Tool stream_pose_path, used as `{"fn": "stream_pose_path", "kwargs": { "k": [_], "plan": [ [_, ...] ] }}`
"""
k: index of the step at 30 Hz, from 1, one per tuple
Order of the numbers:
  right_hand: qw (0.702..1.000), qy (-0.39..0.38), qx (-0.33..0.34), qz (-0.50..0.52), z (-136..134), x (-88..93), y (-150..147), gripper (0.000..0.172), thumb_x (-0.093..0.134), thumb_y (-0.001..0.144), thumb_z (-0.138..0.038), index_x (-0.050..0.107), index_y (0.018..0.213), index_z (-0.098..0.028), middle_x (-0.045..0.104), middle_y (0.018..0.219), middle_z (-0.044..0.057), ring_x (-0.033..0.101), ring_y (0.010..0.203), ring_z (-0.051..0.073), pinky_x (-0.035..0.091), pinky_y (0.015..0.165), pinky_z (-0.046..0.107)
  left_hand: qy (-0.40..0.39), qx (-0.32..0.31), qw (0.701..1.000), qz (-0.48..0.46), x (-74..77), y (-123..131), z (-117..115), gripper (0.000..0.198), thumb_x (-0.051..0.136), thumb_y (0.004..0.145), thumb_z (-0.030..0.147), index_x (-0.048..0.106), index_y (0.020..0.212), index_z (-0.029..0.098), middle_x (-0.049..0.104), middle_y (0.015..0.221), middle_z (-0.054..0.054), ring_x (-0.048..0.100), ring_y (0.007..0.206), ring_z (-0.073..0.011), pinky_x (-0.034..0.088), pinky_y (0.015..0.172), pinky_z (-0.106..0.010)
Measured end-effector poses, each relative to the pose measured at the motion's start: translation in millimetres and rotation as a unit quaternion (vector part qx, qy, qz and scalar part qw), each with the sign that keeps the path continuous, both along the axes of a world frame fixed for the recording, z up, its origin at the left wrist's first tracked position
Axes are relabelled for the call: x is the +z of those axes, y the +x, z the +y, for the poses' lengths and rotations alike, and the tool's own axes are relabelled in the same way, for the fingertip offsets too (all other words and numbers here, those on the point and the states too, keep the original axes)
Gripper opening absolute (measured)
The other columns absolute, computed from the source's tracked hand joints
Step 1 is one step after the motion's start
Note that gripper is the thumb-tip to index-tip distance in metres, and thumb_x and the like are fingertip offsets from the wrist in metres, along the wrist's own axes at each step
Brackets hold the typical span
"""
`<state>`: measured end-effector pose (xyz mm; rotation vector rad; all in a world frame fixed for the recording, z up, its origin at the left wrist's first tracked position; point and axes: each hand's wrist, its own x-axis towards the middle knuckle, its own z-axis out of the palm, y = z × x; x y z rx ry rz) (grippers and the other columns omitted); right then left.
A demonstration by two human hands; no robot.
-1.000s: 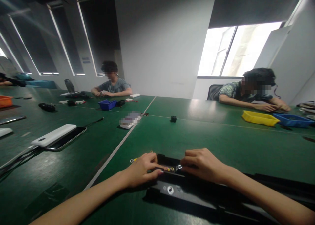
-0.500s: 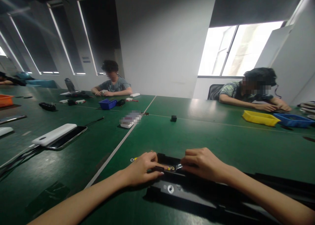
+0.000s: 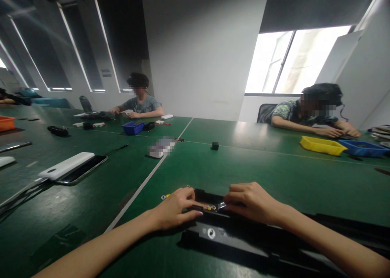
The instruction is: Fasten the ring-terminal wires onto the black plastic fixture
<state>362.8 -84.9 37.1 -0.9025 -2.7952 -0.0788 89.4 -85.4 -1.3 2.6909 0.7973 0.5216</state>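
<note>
Both my hands rest on the far end of a long black rail-like part [image 3: 231, 237] lying on the green table [image 3: 243, 164]. My left hand [image 3: 175, 209] is curled, its fingers pinching a small yellow ring terminal [image 3: 209, 207] on a dark wire. My right hand [image 3: 251, 201] is closed in a pinch on a small shiny metal piece [image 3: 221, 206] right beside that terminal. Two more small ring terminals [image 3: 164, 197] lie on the table just left of my left hand.
A white power bank [image 3: 65, 166] on a phone lies at the left. A small black cube [image 3: 215, 146] sits mid-table. Yellow [image 3: 321, 145] and blue [image 3: 362, 148] trays stand at the right by a seated person; another person sits behind a blue bin [image 3: 132, 128].
My hands have hardly moved. The far person at the back left has reached one arm out to the left.
</note>
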Motion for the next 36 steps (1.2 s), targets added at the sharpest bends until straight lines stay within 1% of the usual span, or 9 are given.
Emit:
{"fn": "stream_pose_path", "kwargs": {
  "k": [15, 24, 31, 36],
  "plan": [
    [1.000, -0.025, -0.010, 0.001, -1.7, 0.9, -1.3, 0.020, 0.048, 0.090, -0.032, 0.065, 0.091, -0.021, 0.059, 0.073, 0.001, 0.053, 0.060, 0.010, 0.032, 0.053, 0.022, 0.001, 0.000, 1.000, 0.002, -1.7, 0.2, 0.6, 0.032, 0.043, 0.094, 0.039, 0.058, 0.119, 0.027, 0.049, 0.090, -0.005, 0.046, 0.083, -0.0180, 0.039, 0.074, -0.028],
    [1.000, -0.019, -0.009, 0.004, -0.2, 0.1, -0.8, 0.021, 0.049, 0.089, -0.033, 0.066, 0.090, -0.022, 0.060, 0.073, 0.001, 0.054, 0.061, 0.011, 0.032, 0.053, 0.022, 0.003, 0.005, 1.000, 0.008, 0.1, 0.4, -1.0, 0.031, 0.043, 0.094, 0.038, 0.058, 0.118, 0.027, 0.049, 0.090, -0.005, 0.046, 0.084, -0.0182, 0.039, 0.074, -0.027],
    [1.000, -0.019, -0.008, 0.010, 0.8, 0.7, -1.6, 0.019, 0.050, 0.088, -0.033, 0.066, 0.090, -0.022, 0.060, 0.073, 0.001, 0.054, 0.061, 0.011, 0.032, 0.053, 0.022, 0.003, 0.006, 1.000, 0.003, -2.3, 0.2, 0.4, 0.030, 0.045, 0.093, 0.038, 0.059, 0.117, 0.026, 0.048, 0.089, -0.004, 0.045, 0.083, -0.0180, 0.039, 0.074, -0.027],
    [1.000, -0.006, -0.005, 0.016, 1.6, 0.7, -0.8, 0.019, 0.051, 0.088, -0.033, 0.067, 0.089, -0.023, 0.060, 0.072, 0.000, 0.053, 0.061, 0.011, 0.032, 0.053, 0.023, 0.001, 0.000, 1.000, 0.007, -0.7, 1.4, 0.9, 0.030, 0.046, 0.093, 0.035, 0.057, 0.120, 0.030, 0.048, 0.089, -0.004, 0.045, 0.083, -0.0178, 0.038, 0.073, -0.028]
  ]
}}
